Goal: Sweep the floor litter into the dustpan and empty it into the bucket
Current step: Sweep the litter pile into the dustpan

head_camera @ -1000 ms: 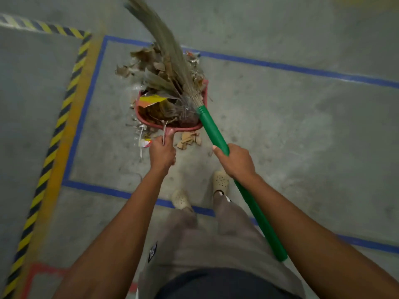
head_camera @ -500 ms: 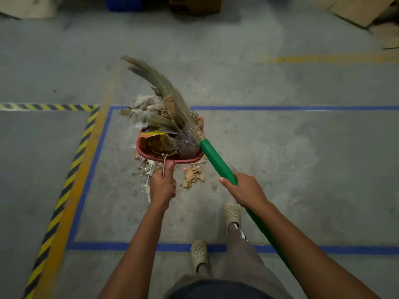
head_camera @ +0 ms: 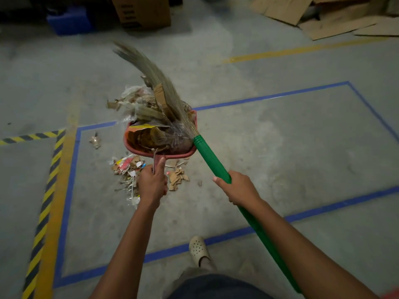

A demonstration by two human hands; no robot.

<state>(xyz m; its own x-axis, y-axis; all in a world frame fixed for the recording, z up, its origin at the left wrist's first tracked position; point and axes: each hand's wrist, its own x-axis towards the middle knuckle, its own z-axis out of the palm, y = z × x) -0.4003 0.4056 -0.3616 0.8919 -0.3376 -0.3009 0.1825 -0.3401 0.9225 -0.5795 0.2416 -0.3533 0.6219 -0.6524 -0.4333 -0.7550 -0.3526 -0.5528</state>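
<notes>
at the bottom edge sit dark shorts and, just ahead, one pale perforated clog point(head_camera: 199, 250) planted on the blue tape line point(head_camera: 216, 239) that marks a rectangle on the grey concrete floor point(head_camera: 291, 147). two bare forearms reach forward from here. the right hand point(head_camera: 238, 187) is wrapped around the green plastic broom handle point(head_camera: 212, 160), fingers closed tight on it, the rest of the handle running back under the right forearm toward the lower right. the left hand point(head_camera: 152, 184) is clenched on the short handle of the red plastic dustpan point(head_camera: 138, 148), thumb laid along the top, fingers fully curled around it.

under and around the left hand lies loose floor litter point(head_camera: 127, 167): torn cardboard bits, red and white wrappers, thin plastic scraps, all on the floor behind the pan. a small stray scrap point(head_camera: 95, 141) lies apart to the left, near the blue line.

the dustpan is heaped with brown cardboard, a yellow sheet and clear film, the pile spilling over its far lip. the broom's pale straw bristles point(head_camera: 151, 72) lie pressed across the right side of the heap and sweep away up and left beyond it. whether the pan rests on the floor or is lifted i cannot tell.

to the left runs a black and yellow hazard stripe point(head_camera: 46, 201). farther off a yellow painted line point(head_camera: 302, 49) crosses the floor; beyond it stand a brown cardboard box point(head_camera: 142, 11), a blue crate point(head_camera: 71, 21) and flattened cardboard sheets point(head_camera: 334, 18). the bucket is not in view.
</notes>
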